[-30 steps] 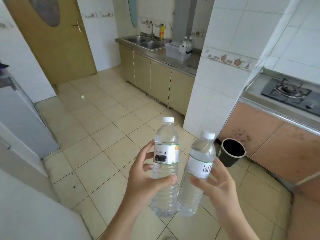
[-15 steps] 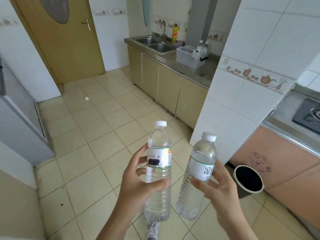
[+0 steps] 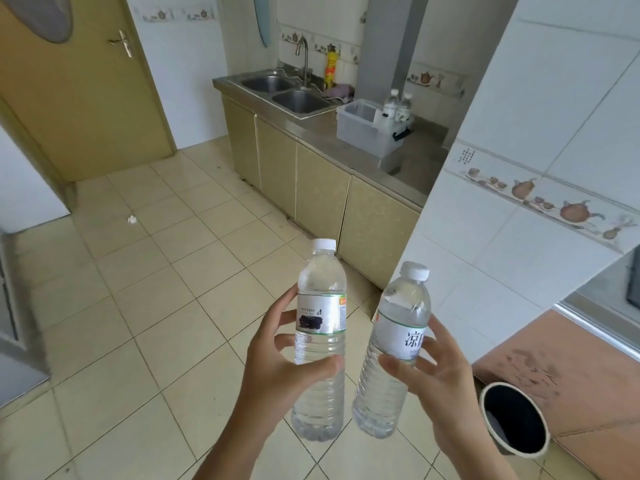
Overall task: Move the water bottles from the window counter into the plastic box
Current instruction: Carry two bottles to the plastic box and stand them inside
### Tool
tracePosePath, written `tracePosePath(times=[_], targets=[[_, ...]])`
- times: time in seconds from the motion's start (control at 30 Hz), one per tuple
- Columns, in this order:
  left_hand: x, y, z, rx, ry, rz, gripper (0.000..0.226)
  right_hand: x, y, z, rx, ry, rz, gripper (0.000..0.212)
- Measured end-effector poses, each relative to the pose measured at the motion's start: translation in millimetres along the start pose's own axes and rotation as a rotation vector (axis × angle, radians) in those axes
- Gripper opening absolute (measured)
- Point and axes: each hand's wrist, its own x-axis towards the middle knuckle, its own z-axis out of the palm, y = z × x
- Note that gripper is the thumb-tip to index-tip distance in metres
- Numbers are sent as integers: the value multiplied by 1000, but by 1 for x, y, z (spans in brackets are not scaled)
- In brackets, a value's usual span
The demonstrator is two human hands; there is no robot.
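The left hand grips one bottle upright; the right hand grips another bottle, tilted, its label partly hidden by fingers. Far beyond both hands, the box on the worktop holds two small bottles, hard to make out.

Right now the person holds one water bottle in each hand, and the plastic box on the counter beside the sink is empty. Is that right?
Not quite. The plastic box is not empty: the head view shows two bottles already standing at its far end. The rest holds: the left hand grips one water bottle, the right hand the other, and the box sits beside the sink.
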Motion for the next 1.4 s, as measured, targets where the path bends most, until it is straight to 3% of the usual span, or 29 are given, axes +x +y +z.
tracePosePath(times=[0.2,0.43,0.83,1.1,1.23,1.4], targets=[[105,-3,12,5,12,-2,97,112,-12,16,12,3,13,93],[250,-3,31,11,49,-11,96,263,-36,49,22,-68,5,66],[491,23,49,7,82,-2,97,493,-88,104,-12,-90,16,81],[660,29,63,17,-44,26,95,631,-98,132,-34,34,15,86],[746,43,72,21,-145,33,96,692,-110,143,-32,126,-1,75],[841,59,104,35,-258,48,97,758,-134,145,7,228,-17,77]])
